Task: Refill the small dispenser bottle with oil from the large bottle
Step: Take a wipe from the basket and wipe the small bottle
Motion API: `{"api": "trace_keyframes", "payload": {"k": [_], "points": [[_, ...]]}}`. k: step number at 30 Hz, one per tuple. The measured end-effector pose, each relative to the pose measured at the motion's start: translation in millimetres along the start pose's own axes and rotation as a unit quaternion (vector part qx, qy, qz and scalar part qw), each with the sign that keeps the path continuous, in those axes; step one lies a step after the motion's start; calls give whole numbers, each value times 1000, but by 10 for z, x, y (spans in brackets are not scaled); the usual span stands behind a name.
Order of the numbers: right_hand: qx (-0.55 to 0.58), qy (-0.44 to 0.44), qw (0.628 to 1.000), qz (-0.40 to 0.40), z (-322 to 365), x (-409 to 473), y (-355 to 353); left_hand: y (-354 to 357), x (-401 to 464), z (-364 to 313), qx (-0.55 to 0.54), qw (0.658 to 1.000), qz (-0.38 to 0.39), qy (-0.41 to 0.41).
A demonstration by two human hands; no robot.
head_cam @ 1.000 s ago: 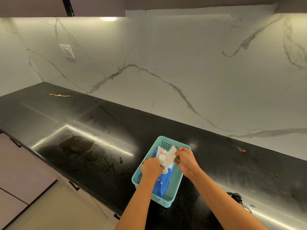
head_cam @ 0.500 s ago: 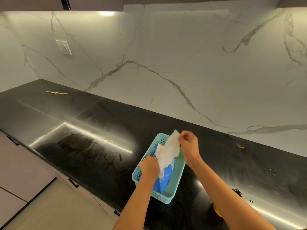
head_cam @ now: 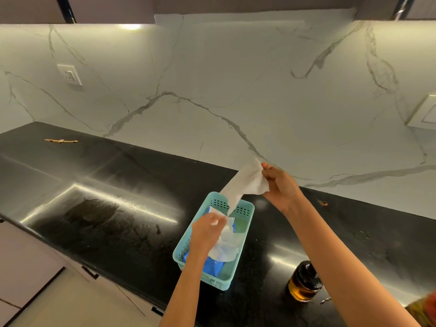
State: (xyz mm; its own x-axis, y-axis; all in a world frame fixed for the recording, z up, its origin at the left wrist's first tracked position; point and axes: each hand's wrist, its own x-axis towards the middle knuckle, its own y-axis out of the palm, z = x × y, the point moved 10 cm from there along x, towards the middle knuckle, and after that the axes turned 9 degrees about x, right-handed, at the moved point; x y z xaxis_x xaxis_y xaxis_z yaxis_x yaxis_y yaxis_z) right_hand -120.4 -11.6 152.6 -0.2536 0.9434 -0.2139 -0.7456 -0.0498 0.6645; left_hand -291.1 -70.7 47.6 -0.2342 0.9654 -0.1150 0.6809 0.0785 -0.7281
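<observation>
Item: polished black stone desk (head_cam: 99,185), set against a white marble-veined backsplash (head_cam: 236,90).

Item: pale turquoise perforated plastic basket (head_cam: 245,211), standing on the desk near its front edge. Contents: a blue soft pack of tissues (head_cam: 213,266) with white sheets bunched at its opening.

Item: white tissue sheet (head_cam: 247,182), drawn up and to the right out of the basket, its lower end reaching down toward the pack.

Item: right hand (head_cam: 280,187), raised above the basket, fingers pinched shut on the upper end of the white tissue sheet.

Item: left hand (head_cam: 207,232), lowered into the basket, pressing on the pack; its fingers appear closed on the bunched tissue there, though the exact grip is partly hidden.

Item: small glass dispenser bottle with a black top (head_cam: 304,283), upright on the desk to the right of the basket, well apart from both hands. Amber oil shows in its lower part; the level looks low.

Item: large oil bottle. Not in view.

Item: small tan object (head_cam: 61,140), far left on the desk; identity unclear.

Status of task: judged not begun in the pouring sense. A tissue is being taken, probably for wiping or catching drips. The dispenser's top looks fitted; opening it, fetching the large bottle, pouring and reclosing all appear to remain.
</observation>
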Motion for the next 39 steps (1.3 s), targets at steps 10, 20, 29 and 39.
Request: {"api": "trace_keyframes", "payload": {"k": [10, 20, 29, 39], "points": [[-58, 51, 995, -63, 338, -661, -909, 413, -602, -1565, -448, 848, 272, 82], [-79, 136, 984, -80, 427, -1654, -1804, 1033, -1064, -1968, -292, 922, 230, 103], [-141, -42, 949, -281, 484, -1928, -2650, 1491, -1041, -794, -156, 971, 172, 50], [-193, -13, 971, -142, -645, -1524, -2155, 2238, -1079, -757, -100, 972, 188, 99]]}}
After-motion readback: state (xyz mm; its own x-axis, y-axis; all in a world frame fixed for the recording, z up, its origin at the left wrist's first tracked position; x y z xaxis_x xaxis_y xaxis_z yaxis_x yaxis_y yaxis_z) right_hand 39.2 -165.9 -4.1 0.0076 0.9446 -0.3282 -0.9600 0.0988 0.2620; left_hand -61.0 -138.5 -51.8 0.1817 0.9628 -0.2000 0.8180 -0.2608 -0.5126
